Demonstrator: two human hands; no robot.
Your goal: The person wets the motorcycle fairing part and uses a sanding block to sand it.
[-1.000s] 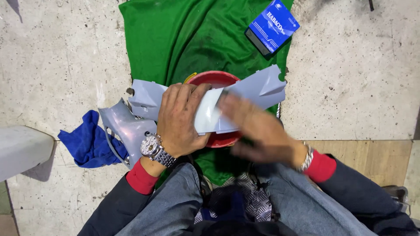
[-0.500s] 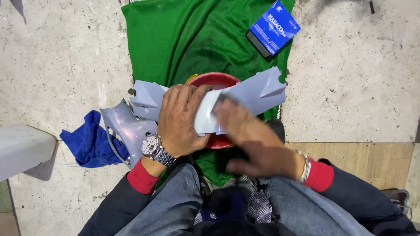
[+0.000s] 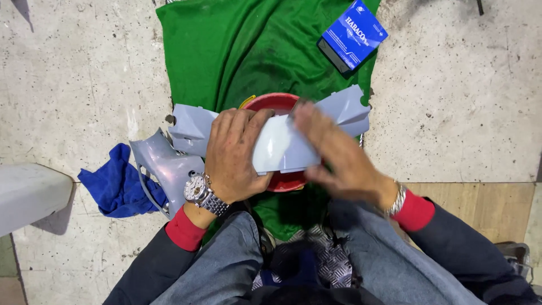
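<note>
A long grey plastic panel lies across a red bowl on a green cloth. My left hand, with a metal watch on its wrist, grips the panel's middle from above, fingers wrapped over its far edge. My right hand is blurred with motion and lies flat on the panel's right half, fingers pointing towards the bowl. Whether anything is under its fingers cannot be made out. My knees, in grey trousers, fill the bottom of the view.
A second grey panel piece lies left of my wrist, beside a crumpled blue rag. A blue box sits at the cloth's far right corner. A pale grey block is at the left edge, a wooden board at the right.
My right hand has slid back and forth over the panel's right half and now sits farther up and right. The left hand and the panel have stayed in place.
</note>
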